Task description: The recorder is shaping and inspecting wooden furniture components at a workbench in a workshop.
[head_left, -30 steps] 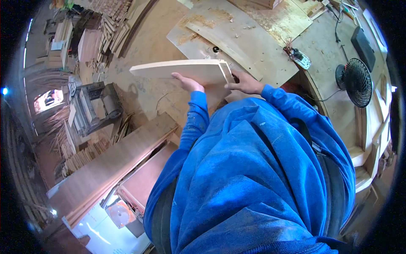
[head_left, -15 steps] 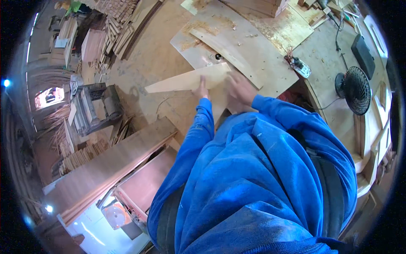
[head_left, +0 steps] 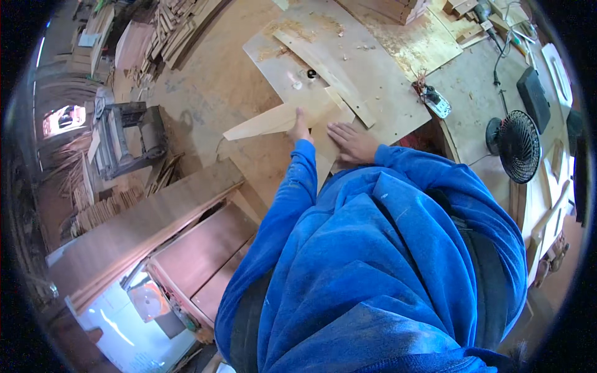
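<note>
A pale tapered wooden board point(head_left: 264, 123) juts out to the left, its narrow end past the sheet's edge. My left hand point(head_left: 301, 129) grips it along the near edge, thumb on top and the other fingers mostly hidden below. My right hand point(head_left: 353, 143) lies flat on wood at the board's wider end, fingers stretched toward the left. Beyond both hands, a long thin wooden strip point(head_left: 323, 76) rests on the pale flat sheet point(head_left: 392, 105). Beside that strip sits a small black round fitting point(head_left: 311, 74) in the sheet.
Wood shavings point(head_left: 273, 50) lie scattered over the far part of the sheet. To the right stand a black fan point(head_left: 520, 146), a white power strip point(head_left: 435, 101) with wires, and a dark case point(head_left: 533, 95). A long brown panel point(head_left: 149, 233) is at lower left.
The tapered board's narrow end has shifted a little right and down. My right hand, blurred before, now rests flat slightly nearer me. The whole view has turned slightly.
</note>
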{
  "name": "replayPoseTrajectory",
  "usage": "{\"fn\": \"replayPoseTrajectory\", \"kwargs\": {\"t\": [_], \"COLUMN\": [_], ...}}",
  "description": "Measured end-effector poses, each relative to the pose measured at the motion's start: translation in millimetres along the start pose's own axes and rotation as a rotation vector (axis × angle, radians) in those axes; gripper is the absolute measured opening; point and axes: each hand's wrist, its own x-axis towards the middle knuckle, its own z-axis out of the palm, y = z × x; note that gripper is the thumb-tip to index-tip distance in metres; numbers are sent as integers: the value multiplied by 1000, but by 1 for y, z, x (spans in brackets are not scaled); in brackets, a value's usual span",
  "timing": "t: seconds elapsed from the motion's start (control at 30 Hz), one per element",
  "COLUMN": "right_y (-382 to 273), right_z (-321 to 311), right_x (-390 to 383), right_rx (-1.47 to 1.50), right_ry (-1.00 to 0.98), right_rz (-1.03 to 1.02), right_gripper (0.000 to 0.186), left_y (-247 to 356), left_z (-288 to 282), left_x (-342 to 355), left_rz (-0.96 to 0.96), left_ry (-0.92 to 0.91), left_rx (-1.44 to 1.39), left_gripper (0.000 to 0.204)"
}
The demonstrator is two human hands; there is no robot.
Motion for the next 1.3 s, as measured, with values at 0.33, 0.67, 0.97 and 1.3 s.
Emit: {"fn": "replayPoseTrajectory", "kwargs": {"t": [0.33, 0.67, 0.97, 1.3], "right_y": [27, 49, 49, 198], "right_z": [15, 14, -20, -36], "right_x": [-17, 0, 22, -21], "right_rx": [-46, -63, 95, -118], "right_ry": [-62, -178, -244, 613], "right_rz": [-165, -191, -188, 522], "right_gripper": [86, 83, 69, 41], "left_y": [-22, -33, -13, -3], "left_z": [-9, -31, -14, -4], "left_x": [5, -10, -11, 7], "left_rz": [-94, 293, 217, 214], "left_ry": [196, -417, -303, -203], "left_rx": [464, 689, 947, 922], "left_gripper": [79, 70, 81, 95]}}
